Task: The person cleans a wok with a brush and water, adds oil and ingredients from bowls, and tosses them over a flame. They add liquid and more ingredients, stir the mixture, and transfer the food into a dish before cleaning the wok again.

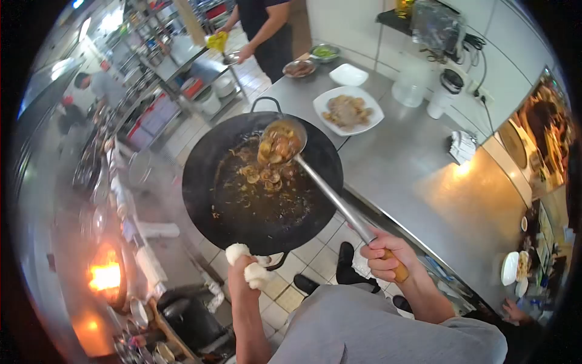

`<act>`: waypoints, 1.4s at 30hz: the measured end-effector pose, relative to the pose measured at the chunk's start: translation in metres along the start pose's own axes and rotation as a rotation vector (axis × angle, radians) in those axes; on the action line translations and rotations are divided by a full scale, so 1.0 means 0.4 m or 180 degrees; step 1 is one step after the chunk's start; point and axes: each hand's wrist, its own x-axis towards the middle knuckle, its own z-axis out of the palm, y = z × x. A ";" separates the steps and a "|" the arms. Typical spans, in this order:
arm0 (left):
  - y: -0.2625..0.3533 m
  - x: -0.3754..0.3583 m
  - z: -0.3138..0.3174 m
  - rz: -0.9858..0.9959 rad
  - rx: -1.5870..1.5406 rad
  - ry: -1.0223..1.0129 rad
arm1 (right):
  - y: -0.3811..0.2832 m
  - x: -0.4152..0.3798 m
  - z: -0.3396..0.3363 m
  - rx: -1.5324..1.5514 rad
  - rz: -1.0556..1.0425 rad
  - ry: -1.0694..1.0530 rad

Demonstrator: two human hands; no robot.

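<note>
A: A busy restaurant kitchen is showing here, with a burner flame (105, 276) burning at the far left beside the stove and a tiled floor (315, 255) below.

B: And the person's hands?

A: The left hand (244, 273) is clamping a white cloth (247, 264) around the near handle of the black wok (262, 182), which is hanging tilted in the air over the floor, not resting on anything. The right hand (388, 253) is closing round the wooden grip of a long ladle (285, 141), whose bowl is sitting heaped with sauced pieces inside the wok.

B: What is worrying you?

A: The wok is being carried by one hand only; if the cloth is slipping, I judge the hot sauce could be spilling onto the floor or the person's shoes (345, 261). The heaped ladle could also be dripping while crossing the gap.

B: And to the right?

A: A steel bench (424, 182) is carrying a white plate of food (348, 110), well apart from the wok. Another person (267, 30) is working at the far end, close enough to be bumped.
</note>
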 end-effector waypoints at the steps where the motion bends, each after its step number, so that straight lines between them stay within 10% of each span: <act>1: 0.011 0.008 0.036 0.0085 0.0026 -0.0111 | -0.027 -0.020 0.010 0.0003 -0.0069 -0.0004; 16: 0.048 0.091 0.249 0.0713 0.0251 0.0002 | -0.374 -0.037 -0.105 -0.2273 -0.1216 0.1304; 29: 0.105 0.162 0.276 0.0764 0.0285 0.0005 | -0.302 -0.018 -0.139 -0.3965 -0.1523 0.2180; 42: 0.165 0.262 0.343 0.0932 0.0743 -0.0499 | -0.273 0.067 -0.063 -0.3587 -0.1883 0.1703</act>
